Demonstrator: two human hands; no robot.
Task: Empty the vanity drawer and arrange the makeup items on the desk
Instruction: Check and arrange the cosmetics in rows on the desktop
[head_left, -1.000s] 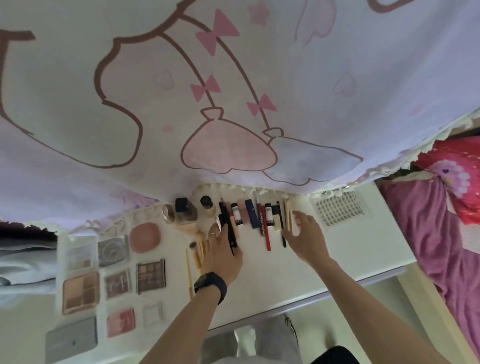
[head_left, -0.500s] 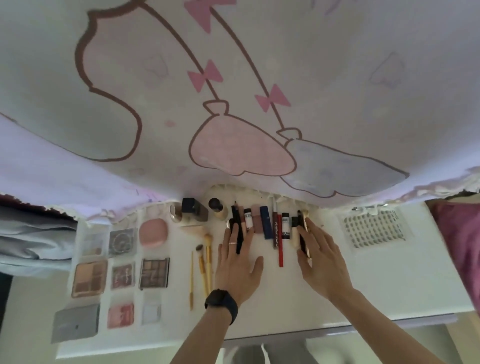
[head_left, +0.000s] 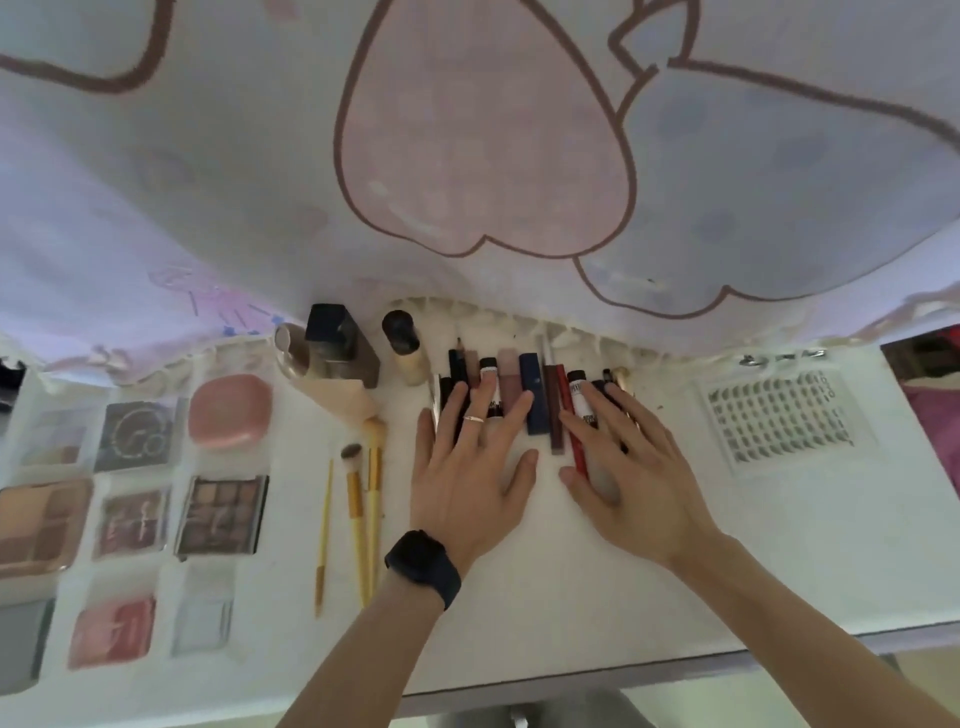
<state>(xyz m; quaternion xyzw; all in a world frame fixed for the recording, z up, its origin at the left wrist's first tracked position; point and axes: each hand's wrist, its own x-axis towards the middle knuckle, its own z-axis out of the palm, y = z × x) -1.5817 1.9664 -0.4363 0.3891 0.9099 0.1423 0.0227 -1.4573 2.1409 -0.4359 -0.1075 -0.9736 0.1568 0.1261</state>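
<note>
Pressing flat on one row, both hands at work.

Left hand (head_left: 467, 467), watch (head_left: 423, 566) at the wrist, ring (head_left: 475, 419) on one finger: fingers straight and spread, lying across the left half of the stick row (head_left: 511, 387); it grips nothing.

Right hand (head_left: 634, 467): likewise flat and spread, fingertips over the right half of the row, just right of the red pencil (head_left: 564, 387); also holding nothing. Likely purpose: to even the ends and close the gaps so the sticks lie parallel.

Stick row: tubes and pencils, a blue tube (head_left: 531, 395) among them, side by side, running far to near, at the far middle of the desk (head_left: 571, 597), close under the hem of the printed curtain (head_left: 467, 156).

Bottles (head_left: 340, 345): upright, far, left of the row; tall items seem kept at the back.

Brushes (head_left: 358, 519): three, roughly parallel, just left of the left hand.

Palettes (head_left: 223, 514): flat, in a grid at the left; pink compact (head_left: 229, 411) at its far right corner.

Lash tray (head_left: 779, 421): alone at the right, apart from the row.

Drawer: not in view; whether anything remains in it cannot be told.
</note>
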